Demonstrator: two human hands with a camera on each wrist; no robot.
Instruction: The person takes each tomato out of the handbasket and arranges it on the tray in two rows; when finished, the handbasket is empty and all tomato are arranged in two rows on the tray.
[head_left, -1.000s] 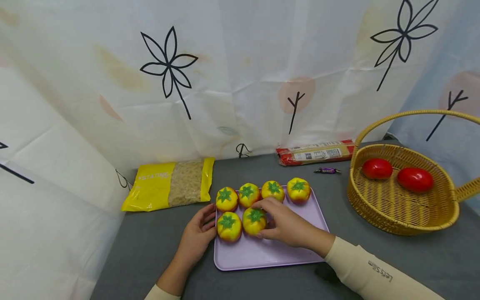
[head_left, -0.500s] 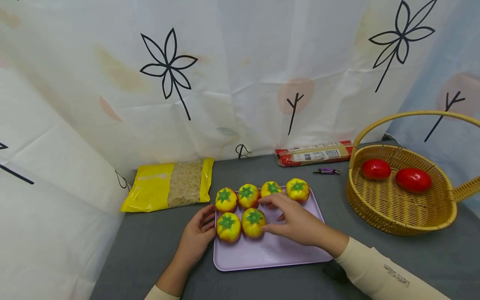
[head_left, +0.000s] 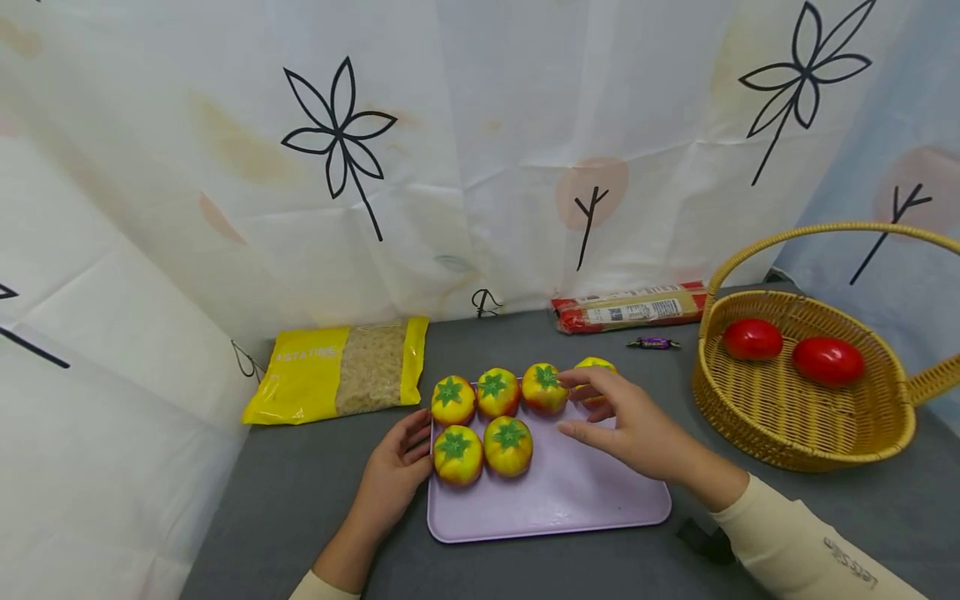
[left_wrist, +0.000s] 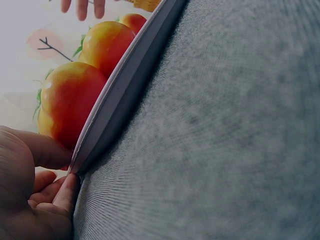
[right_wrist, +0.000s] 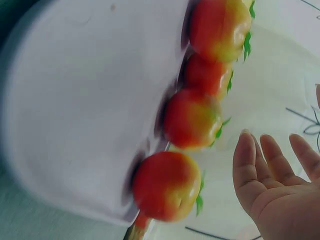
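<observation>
A lilac tray (head_left: 555, 500) holds several yellow-red tomatoes with green star-shaped tops: a row along its back edge and two in front, a left one (head_left: 458, 455) and a right one (head_left: 508, 447). My left hand (head_left: 393, 462) is at the tray's left edge; in the left wrist view its thumb and fingers (left_wrist: 65, 192) pinch the rim. My right hand (head_left: 630, 421) hovers over the tray's right part with nothing in it, fingers spread and apart from the thumb. It partly covers the back right tomato (head_left: 597, 363). The right wrist view shows those fingers (right_wrist: 275, 155) loosely extended beside the tomatoes.
A wicker basket (head_left: 795, 446) with two red oval fruits (head_left: 828, 360) stands at the right. Behind the tray lie a yellow bag (head_left: 337, 371), a red-ended noodle pack (head_left: 630, 307) and a purple wrapped candy (head_left: 654, 342). A patterned cloth (head_left: 480, 167) hangs behind the table.
My right hand has let go of the front right tomato and moved right and back over the tray. That tomato stays beside the front left one. The left hand has not moved.
</observation>
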